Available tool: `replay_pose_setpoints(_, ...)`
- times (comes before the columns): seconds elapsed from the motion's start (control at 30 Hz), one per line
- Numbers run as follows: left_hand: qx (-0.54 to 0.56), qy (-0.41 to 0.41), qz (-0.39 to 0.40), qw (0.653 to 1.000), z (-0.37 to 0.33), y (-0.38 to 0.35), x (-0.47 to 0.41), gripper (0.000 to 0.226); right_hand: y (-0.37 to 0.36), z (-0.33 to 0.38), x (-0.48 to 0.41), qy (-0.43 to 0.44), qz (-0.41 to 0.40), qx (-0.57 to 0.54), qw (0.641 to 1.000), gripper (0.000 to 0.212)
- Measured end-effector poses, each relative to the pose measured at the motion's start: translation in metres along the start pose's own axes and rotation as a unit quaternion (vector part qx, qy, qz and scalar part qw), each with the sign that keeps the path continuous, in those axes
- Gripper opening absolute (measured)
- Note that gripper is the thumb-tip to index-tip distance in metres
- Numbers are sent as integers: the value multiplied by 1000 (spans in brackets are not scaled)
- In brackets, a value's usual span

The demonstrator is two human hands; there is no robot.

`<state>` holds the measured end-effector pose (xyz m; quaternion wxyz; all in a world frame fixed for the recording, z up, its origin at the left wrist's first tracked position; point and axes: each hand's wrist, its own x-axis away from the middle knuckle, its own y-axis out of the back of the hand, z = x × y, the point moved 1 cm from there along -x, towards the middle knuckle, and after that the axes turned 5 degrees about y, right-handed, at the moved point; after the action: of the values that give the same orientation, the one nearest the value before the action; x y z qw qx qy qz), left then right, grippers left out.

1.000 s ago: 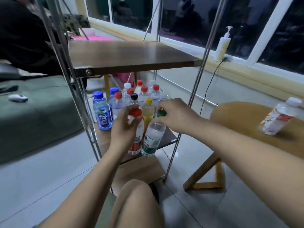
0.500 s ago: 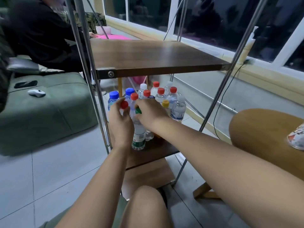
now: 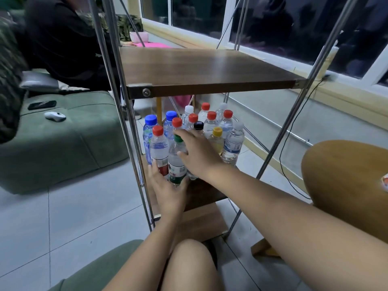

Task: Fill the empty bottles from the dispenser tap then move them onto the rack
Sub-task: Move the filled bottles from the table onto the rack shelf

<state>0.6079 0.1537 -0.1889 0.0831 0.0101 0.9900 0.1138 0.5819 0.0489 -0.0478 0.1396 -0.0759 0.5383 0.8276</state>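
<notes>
A green sofa is on the left. A black phone and a white mouse lie on it, and a person in dark clothes sits behind.

Next comes the rack, with shiny poles and brown wood shelves. The top shelf is bare. The lower shelf holds a crowd of bottles standing close together. Two blue-capped bottles are at the left of the bunch.

At the front stand a red-capped bottle and a green-capped bottle, side by side and touching. The left hand is low down, with its fingers flat against the bottoms of these two bottles. The right hand reaches in from the right with fingers spread wide. Its thumb touches the green-capped bottle, and one finger lies by the green cap.

Further right stand a yellow-capped bottle and a clear-capped bottle. A black cable hangs from the window ledge. A round wooden table is on the far right. A red and white thing peeks in at its edge, maybe a bottle.
</notes>
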Motion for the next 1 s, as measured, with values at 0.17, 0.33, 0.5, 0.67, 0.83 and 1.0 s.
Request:
replay_pose_setpoints(0.17,-23,0,-5,1000,2,-9,-13,111,15,-6,17,2,35,8,999,64)
replay_pose_setpoints(0.33,-30,-12,-3,999,12,-20,-31,112,38,-24,53,54,-8,15,998,47)
replay_pose_setpoints(0.5,-38,-7,-4,999,19,-24,-41,114,47,-36,71,21,-9,1,1000,40)
replay_pose_setpoints(0.67,-36,0,-9,999,22,-20,-44,121,59,-41,88,-11,-19,-10,1000,38)
replay_pose_setpoints(0.83,-53,38,-6,998,26,-18,-40,133,78,-50,107,-19,-30,-29,999,38)
replay_pose_setpoints(1.0,-71,9,-36,997,-6,-21,-9,102,112,-65,130,-44,-63,-13,997,31)
